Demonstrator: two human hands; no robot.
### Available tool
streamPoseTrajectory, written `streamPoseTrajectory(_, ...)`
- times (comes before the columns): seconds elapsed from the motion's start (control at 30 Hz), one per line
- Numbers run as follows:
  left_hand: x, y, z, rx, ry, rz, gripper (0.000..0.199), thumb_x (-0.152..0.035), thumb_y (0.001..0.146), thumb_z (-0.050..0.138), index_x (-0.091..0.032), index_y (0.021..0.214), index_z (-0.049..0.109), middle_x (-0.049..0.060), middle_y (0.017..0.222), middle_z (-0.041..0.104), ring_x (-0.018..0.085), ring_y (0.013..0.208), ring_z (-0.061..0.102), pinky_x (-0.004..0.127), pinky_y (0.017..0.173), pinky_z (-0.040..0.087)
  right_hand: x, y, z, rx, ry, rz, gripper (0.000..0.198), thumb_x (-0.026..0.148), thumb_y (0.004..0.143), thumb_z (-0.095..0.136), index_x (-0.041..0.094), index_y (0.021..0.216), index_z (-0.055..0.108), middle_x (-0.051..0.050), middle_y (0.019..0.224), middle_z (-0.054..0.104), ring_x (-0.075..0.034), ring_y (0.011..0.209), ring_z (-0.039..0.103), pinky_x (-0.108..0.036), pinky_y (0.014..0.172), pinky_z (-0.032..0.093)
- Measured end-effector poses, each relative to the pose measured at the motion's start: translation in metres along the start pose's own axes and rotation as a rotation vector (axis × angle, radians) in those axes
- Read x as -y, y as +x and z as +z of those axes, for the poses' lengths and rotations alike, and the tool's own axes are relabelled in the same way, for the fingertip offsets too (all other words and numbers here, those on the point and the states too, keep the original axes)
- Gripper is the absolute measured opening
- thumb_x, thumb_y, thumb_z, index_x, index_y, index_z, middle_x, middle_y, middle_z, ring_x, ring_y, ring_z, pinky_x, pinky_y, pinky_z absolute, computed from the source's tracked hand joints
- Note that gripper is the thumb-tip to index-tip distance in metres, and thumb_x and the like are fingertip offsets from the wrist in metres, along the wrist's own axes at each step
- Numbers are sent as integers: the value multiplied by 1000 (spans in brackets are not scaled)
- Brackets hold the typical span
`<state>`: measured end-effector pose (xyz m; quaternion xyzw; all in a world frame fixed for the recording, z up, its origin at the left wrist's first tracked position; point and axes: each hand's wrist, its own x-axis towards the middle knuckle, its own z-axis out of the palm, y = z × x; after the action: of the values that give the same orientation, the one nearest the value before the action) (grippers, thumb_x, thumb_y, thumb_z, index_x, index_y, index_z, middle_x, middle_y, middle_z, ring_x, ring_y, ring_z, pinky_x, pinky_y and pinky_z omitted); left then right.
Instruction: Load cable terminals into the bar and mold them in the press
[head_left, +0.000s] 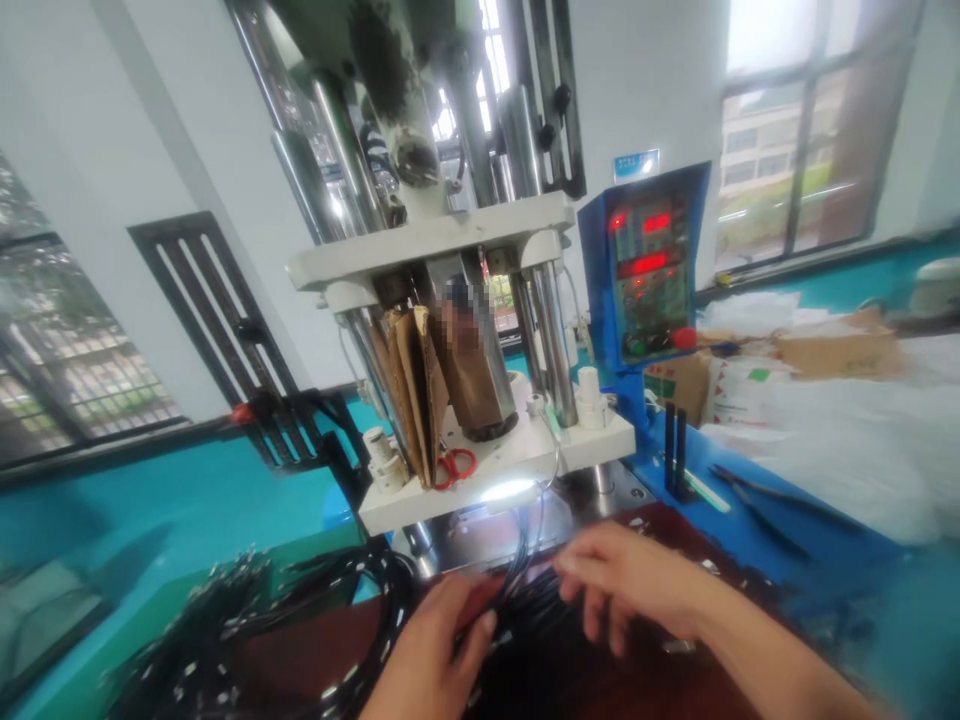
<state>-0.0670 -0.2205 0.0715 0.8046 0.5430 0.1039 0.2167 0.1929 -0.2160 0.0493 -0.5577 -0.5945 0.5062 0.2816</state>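
Low in the view, my left hand point(442, 635) curls its fingers and thumb around a few thin black cables point(517, 575), which run up toward the lit base of a press point(510, 235). Right of it, over the dark red work surface point(315, 650), my right hand point(622, 580) has thumb and forefinger pinched together; its other fingers hang loosely bent. Whatever lies in that pinch is too small or blurred to make out. Beneath and between both hands is a tangle of more black cable. A big coil of black cables point(397, 600) lies left of my left hand.
A blue control box point(649, 265) with red digits stands at the right. Long-handled pliers point(757, 510) rest on a blue ledge point(817, 520). Red-handled scissors point(456, 467) and folded cardboard point(416, 400) are on the press plate. A green tray point(82, 655) is at left.
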Motion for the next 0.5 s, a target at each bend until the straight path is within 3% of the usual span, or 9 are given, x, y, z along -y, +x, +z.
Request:
streamPoseTrajectory(0.1, -12, 42, 9, -48, -82, -20, 39, -36, 88, 47, -17, 121, 54, 11, 115, 65, 24, 108, 59, 35, 94, 41, 19, 44, 9, 83, 231, 48, 11, 22, 88, 40, 16, 84, 48, -4, 82, 59, -14, 51, 65, -24, 39, 49)
streamPoseTrajectory(0.2, -14, 67, 20, -11, -120, -41, 39, -34, 85, 48, -14, 117, 53, 11, 97, 69, 24, 91, 63, 34, 83, 44, 17, 62, 23, 119, 388, 93, 5, 14, 75, 44, 17, 79, 43, 1, 67, 53, -14, 42, 61, -21, 33, 43)
streamPoseTrajectory(0.37, -17, 63, 7, 1, -171, -26, 34, -29, 87, 41, -16, 117, 50, 5, 86, 69, 20, 78, 64, 32, 72, 47, 13, 67, 39, 179, 595, 93, 16, 12, 58, 48, 18, 72, 43, 4, 55, 49, -13, 42, 60, -18, 34, 39)
streamPoseTrajectory(0.43, -23, 45, 1, -117, -162, 31, 31, -29, 89, 41, -18, 116, 52, 6, 91, 69, 21, 84, 65, 35, 78, 49, 17, 67, 42, 187, 668, 68, 17, 12, 56, 48, 18, 71, 44, 4, 56, 50, -11, 44, 59, -16, 35, 37)
streamPoseTrajectory(0.5, -29, 21, 8, -362, -95, 147, 29, -27, 89, 42, -21, 114, 55, 10, 108, 66, 24, 101, 63, 41, 90, 48, 23, 66, 43, 195, 730, 38, 15, 13, 56, 48, 18, 70, 44, 4, 57, 50, -9, 45, 57, -15, 36, 35)
